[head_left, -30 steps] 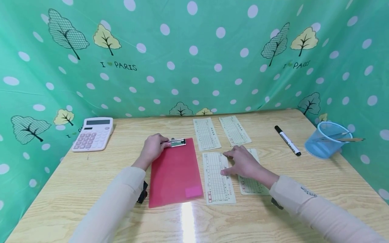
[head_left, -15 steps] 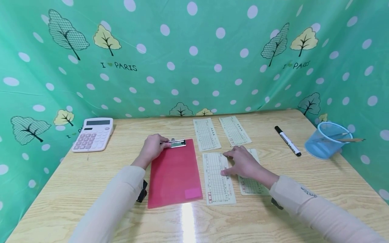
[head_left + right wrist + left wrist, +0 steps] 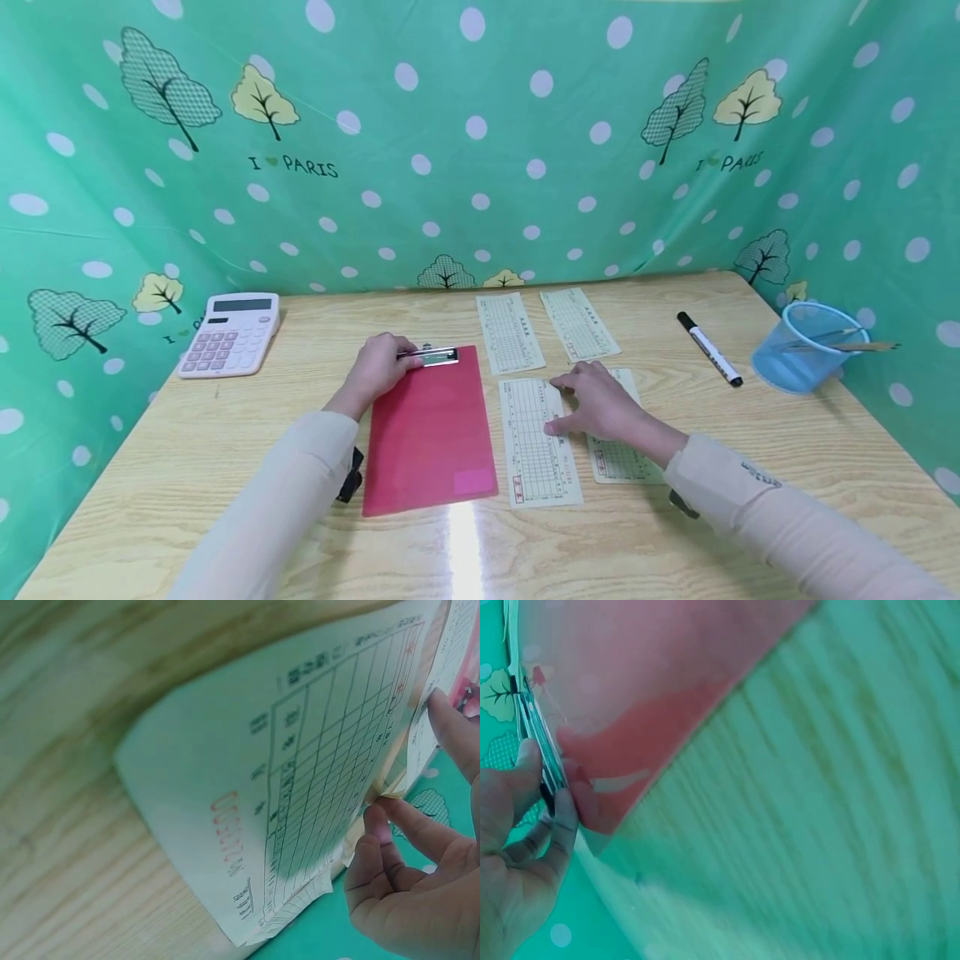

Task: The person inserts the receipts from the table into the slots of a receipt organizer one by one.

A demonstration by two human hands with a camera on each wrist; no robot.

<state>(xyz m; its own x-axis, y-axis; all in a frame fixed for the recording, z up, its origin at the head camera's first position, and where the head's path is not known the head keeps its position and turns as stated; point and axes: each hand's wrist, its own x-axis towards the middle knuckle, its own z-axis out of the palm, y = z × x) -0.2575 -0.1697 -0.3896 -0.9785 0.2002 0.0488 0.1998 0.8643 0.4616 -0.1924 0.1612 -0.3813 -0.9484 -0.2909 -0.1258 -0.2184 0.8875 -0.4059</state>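
Note:
A red clip folder point(image 3: 431, 442) lies on the table with its metal clip point(image 3: 438, 357) at the far end. My left hand point(image 3: 377, 367) pinches that clip; in the left wrist view thumb and fingers are on either side of the metal clip point(image 3: 544, 739). To the folder's right lies a printed receipt slip point(image 3: 528, 442). My right hand point(image 3: 600, 404) touches its right edge, with the thumb and index finger spread apart and the index fingertip at the far corner. Beneath this hand lies another slip point(image 3: 618, 467), large in the right wrist view point(image 3: 322, 757) and partly hidden in the head view.
Two more slips point(image 3: 512, 333) lie farther back, side by side. A pink-and-white calculator point(image 3: 229, 335) stands at the back left. At the right are a black-capped marker point(image 3: 709, 348) and a tilted blue mesh pencil cup point(image 3: 802, 358). A green polka-dot curtain point(image 3: 480, 150) surrounds the table.
The folder's near end has swung slightly left while my left hand stays at the clip. My right hand holds its place at the slip.

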